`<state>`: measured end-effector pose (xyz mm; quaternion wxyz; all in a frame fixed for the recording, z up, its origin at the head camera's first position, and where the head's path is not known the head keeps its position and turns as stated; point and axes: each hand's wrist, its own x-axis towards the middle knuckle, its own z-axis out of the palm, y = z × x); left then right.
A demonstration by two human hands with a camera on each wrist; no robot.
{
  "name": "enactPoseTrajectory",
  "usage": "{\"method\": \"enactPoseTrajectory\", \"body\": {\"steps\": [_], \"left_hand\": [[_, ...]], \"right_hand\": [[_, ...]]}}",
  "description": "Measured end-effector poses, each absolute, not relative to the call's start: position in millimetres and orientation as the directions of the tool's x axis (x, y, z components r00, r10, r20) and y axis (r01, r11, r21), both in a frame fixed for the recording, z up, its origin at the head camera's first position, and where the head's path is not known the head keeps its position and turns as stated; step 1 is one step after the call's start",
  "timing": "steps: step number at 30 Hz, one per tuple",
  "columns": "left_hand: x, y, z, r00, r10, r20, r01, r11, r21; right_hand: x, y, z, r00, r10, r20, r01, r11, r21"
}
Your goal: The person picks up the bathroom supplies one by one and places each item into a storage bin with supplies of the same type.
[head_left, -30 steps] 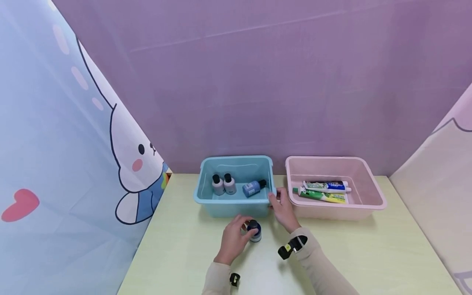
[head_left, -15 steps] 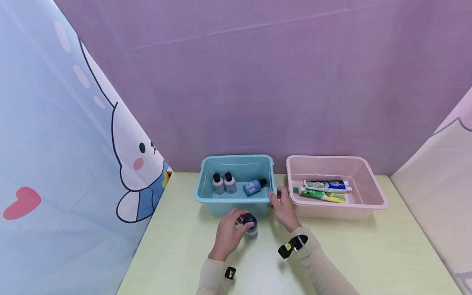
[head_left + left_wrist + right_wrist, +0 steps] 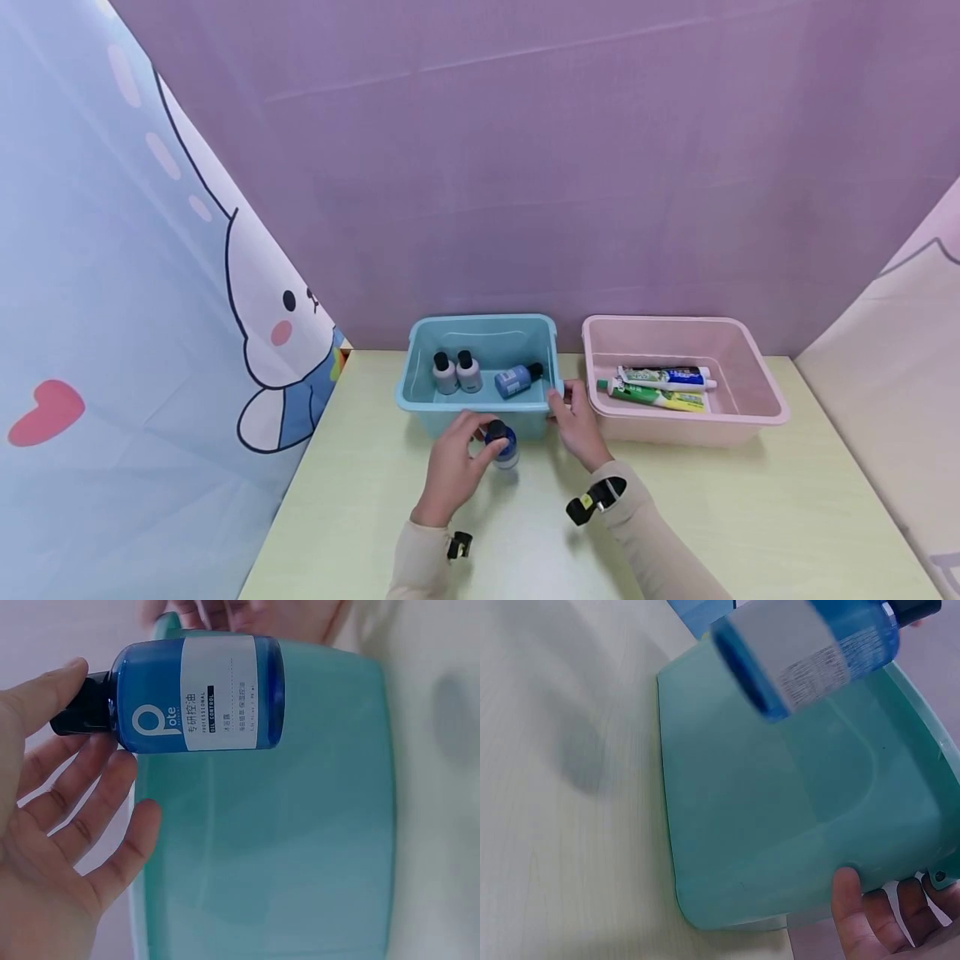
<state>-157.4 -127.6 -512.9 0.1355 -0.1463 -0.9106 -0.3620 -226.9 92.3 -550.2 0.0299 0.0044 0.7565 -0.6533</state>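
Note:
My left hand [image 3: 453, 468] pinches a small blue bottle [image 3: 161, 697] by its black cap, between thumb and fingers. In the left wrist view the bottle lies sideways across the picture, its white label facing the camera. It hangs above the table, in front of the teal plastic basket [image 3: 431, 408]. My right hand [image 3: 579, 429] grips that basket at its front right corner; the thumb presses the front wall in the right wrist view. Inside the basket two pale bottles [image 3: 468, 375] with black caps stand upright at the left, and a blue bottle [image 3: 514, 382] lies at the right.
A pink basket [image 3: 675, 419] stands just right of the teal one, with toothpaste tubes [image 3: 660, 396] lying in it. Both are on a pale table [image 3: 337, 500]. A purple cloth [image 3: 480, 167] hangs behind, and printed cloths close off both sides.
My left hand has lifted the blue bottle off the table and moved it a little left and towards the teal basket. The right hand has stayed at the basket's corner.

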Motion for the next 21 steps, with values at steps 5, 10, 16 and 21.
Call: {"method": "enactPoseTrajectory", "body": {"steps": [5, 10, 16, 21], "left_hand": [[-157.0, -129.6, -500.9, -0.922, 0.163, 0.35, 0.36, 0.692, 0.626], [-159.9, -133.9, -490.6, -0.901, 0.174, 0.396, 0.399, 0.689, 0.605], [-164.3, -139.7, -480.5, -0.892, 0.167, 0.42, 0.415, 0.669, 0.616], [-166.4, -144.3, -470.1, -0.875, 0.164, 0.455, 0.44, 0.662, 0.607]], "right_hand": [[-226.3, 92.7, -549.3, -0.997, -0.038, -0.062, 0.055, 0.152, -0.987], [-225.0, 93.0, -540.4, -0.995, -0.049, -0.086, 0.079, 0.141, -0.987], [-224.4, 92.7, -537.8, -0.995, -0.044, -0.084, 0.076, 0.158, -0.984], [-228.1, 92.5, -548.1, -0.997, -0.036, -0.071, 0.064, 0.16, -0.985]]}}
